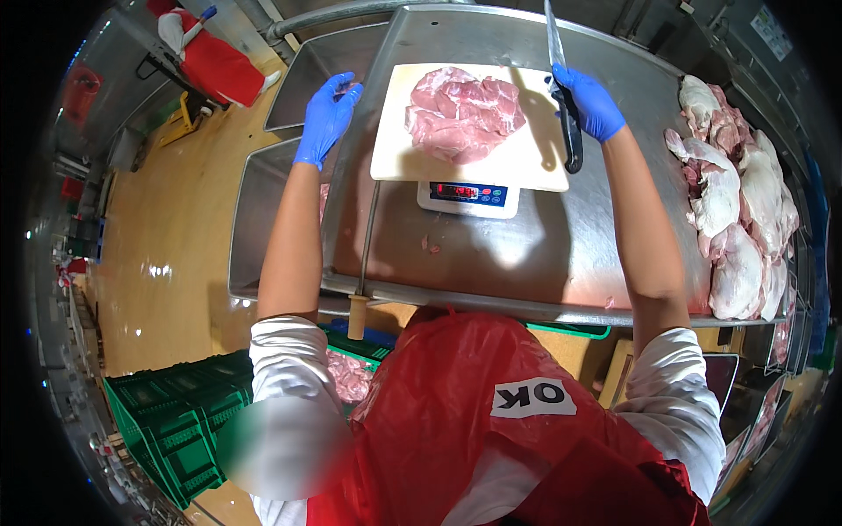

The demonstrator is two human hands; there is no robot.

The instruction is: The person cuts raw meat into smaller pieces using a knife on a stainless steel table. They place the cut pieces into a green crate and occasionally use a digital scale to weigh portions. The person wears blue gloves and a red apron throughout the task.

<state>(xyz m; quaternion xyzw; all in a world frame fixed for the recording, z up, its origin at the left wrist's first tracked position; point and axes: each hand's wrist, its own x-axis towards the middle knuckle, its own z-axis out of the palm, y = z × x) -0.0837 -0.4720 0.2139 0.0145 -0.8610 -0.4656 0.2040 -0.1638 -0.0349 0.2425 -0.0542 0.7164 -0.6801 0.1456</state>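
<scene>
A flat, spread-out piece of raw pink meat (465,114) lies on a white cutting board (391,140). Under the board sits a digital scale (471,200), its lit display and buttons showing at the near side. My right hand (591,102), in a blue glove, is closed around a knife (573,145) by the board's right edge; the black handle points toward me and the blade away. To the left of the board, my left hand (328,120), also gloved in blue, holds nothing, with fingers slightly curled and thumb apart.
Several large pieces of skin-on meat (724,197) are piled at the right of the steel table (438,263). Metal bins (272,206) adjoin its left side. Green crates (175,421) stand low on the left, one holding meat (348,377). Another person in red (215,61) stands at far left.
</scene>
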